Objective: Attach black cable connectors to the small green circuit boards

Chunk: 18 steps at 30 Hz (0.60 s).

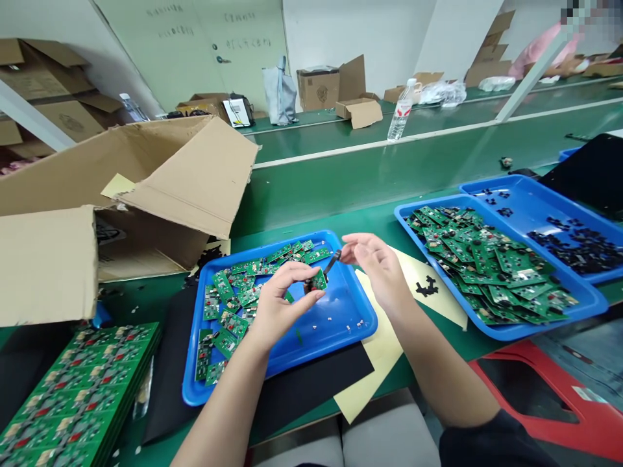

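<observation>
Between the thumb and fingers of my left hand (282, 301) is a small green circuit board (319, 280), held above the near blue tray (348, 305). My right hand (377, 263) pinches a thin dark strip (333, 262), whose lower end reaches close to the board; whether they touch I cannot tell. Many similar circuit boards (233, 321) lie in the left and back parts of that tray, with small pale bits on its bare right side. On the yellow paper (450, 295) right of my right hand rest small black parts (427, 286).
A blue tray heaped with boards (487, 266) stands to the right, beside another blue tray of black parts (584, 246). Stacked board panels (82, 389) lie at left, below an open carton (195, 175). A water bottle (401, 111) stands behind. A person's pink sleeve (540, 48) shows far right.
</observation>
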Motion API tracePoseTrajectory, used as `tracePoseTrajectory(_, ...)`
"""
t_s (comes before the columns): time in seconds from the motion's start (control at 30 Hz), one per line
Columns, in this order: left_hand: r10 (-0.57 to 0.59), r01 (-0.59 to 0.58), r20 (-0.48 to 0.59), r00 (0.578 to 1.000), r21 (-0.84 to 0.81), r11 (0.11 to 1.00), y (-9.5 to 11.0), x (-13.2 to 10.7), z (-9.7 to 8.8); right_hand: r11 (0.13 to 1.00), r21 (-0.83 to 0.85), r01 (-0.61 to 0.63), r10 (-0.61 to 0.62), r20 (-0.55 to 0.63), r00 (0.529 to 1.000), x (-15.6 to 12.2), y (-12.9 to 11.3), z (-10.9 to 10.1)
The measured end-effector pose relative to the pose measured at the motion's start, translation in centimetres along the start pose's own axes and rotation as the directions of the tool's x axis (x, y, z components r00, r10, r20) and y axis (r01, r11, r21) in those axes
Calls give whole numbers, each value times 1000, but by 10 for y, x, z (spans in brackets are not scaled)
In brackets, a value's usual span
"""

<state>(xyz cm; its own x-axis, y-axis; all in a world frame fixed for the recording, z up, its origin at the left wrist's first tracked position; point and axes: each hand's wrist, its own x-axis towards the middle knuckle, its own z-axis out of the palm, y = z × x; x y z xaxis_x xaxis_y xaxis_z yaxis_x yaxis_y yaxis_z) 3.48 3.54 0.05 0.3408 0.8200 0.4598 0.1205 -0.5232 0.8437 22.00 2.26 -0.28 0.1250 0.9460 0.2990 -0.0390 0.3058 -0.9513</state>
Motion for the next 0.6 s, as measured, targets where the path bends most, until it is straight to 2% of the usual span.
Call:
tracePoseTrajectory(0.07, 124, -118, -30, 992, 158, 980, 0, 0, 1, 996, -79, 48, -41, 82, 996, -3, 0, 2)
tracePoseTrajectory(0.13, 206, -190, -29, 978, 276, 942, 1, -1, 1, 950, -267, 160, -138, 100, 985, -6, -3, 3)
tracePoseTrajectory(0.2, 261, -241, -9, 965, 355, 903, 1, -2, 2, 835, -469, 287, -264, 116, 958, -8, -5, 4)
tracePoseTrajectory(0.27, 301, -283, 15, 953, 396, 874, 1, -2, 2, 714, -578, 395, -367, 172, 914, -8, -7, 3)
tracePoseTrajectory(0.37, 334, -307, 12, 942, 427, 851, -1, -2, 2, 640, -607, 471, -439, 214, 872, -6, -7, 2)
tracePoseTrajectory(0.6, 340, -280, -36, 940, 491, 825, -2, -2, 2, 620, -569, 539, -529, 205, 824, -5, -5, 4)
